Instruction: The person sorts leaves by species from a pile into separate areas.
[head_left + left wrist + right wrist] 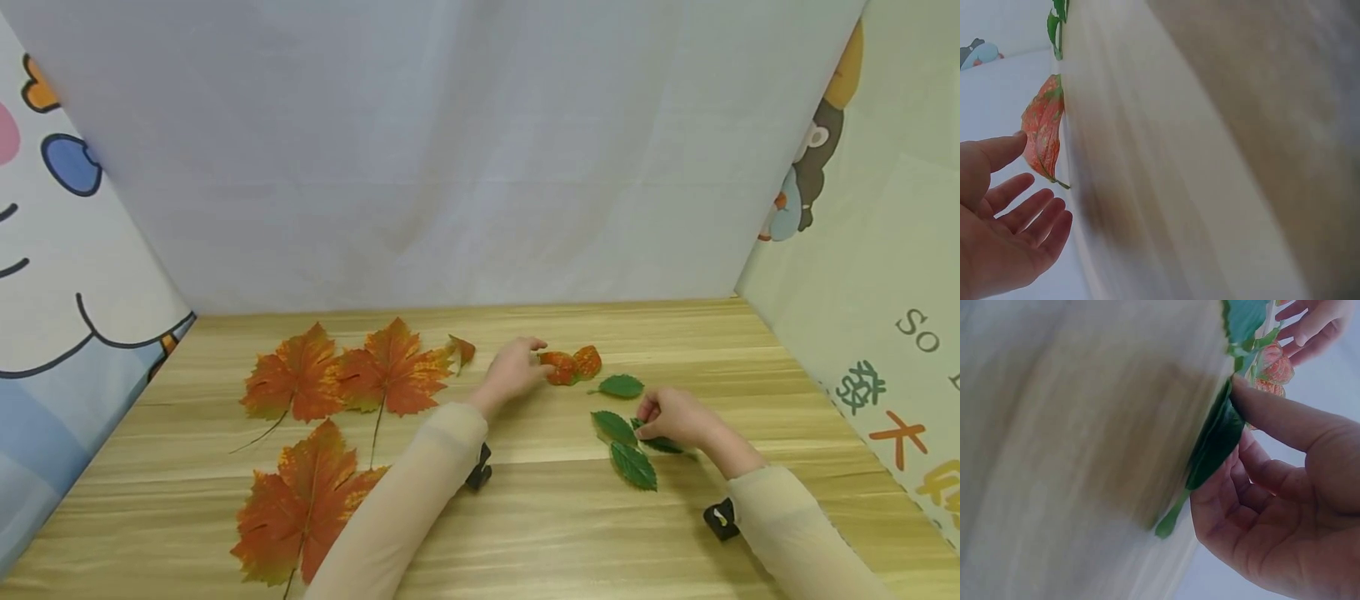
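My left hand (513, 369) reaches over the table beside two small orange-red leaves (559, 367), fingers loosely spread. In the left wrist view the thumb tip overlaps the edge of an orange leaf (1042, 128); whether it touches is unclear. With thumb and fingers, my right hand (675, 419) pinches a dark green leaf (1217, 447), whose stalk points back toward the wrist. Close by lie more green leaves: one (621, 386) farther back, one (613, 427) just left of the hand, and one (634, 467) nearer the front. The right hand partly covers the pinched leaf in the head view.
Three large orange maple leaves lie at the left: one (294, 375) at the back, one (393, 369) beside it, one (303, 504) in front, partly behind the left sleeve. A small curled brownish leaf (465, 350) lies behind the left forearm. A white curtain (465, 167) closes the back.
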{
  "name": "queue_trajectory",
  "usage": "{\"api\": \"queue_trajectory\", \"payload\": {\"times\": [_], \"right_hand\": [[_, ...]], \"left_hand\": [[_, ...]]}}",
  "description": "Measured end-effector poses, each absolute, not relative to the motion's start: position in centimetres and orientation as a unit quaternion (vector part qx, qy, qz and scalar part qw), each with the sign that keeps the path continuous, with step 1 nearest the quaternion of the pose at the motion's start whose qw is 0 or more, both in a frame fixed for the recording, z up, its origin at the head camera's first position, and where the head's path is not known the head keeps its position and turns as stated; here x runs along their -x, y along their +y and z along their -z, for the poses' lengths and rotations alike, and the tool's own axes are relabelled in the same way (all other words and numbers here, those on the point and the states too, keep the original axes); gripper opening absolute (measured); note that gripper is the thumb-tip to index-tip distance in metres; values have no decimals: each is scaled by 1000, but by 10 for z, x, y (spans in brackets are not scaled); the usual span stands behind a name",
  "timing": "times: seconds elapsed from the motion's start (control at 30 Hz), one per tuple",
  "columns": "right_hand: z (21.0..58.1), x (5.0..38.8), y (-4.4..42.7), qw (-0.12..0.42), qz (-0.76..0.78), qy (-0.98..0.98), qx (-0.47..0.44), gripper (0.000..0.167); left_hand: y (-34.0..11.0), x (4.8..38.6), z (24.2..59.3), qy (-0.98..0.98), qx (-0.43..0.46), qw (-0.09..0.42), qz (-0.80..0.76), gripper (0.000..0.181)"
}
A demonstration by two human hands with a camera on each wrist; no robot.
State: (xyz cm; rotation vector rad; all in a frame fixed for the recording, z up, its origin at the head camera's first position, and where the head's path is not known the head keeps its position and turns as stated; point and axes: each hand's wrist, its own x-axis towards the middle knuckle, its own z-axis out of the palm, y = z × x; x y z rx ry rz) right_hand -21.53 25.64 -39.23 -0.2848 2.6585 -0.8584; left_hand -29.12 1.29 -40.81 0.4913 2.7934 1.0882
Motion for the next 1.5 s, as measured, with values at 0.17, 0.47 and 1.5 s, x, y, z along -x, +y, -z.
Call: {"api": "queue_trajectory", "payload": {"times": [0.17,0.47,1.5], "right_hand": [[393,215,257,166,302,933,100,20],[394,217,258,164,299,935,99,20],[394,217,257,168,299,934,98,20]], "left_hand": [[18,291,409,927,-168,48,-333,48],[25,289,405,935,-168,52,-309,40],[24,286,401,942,-145,38,-299,6]]}}
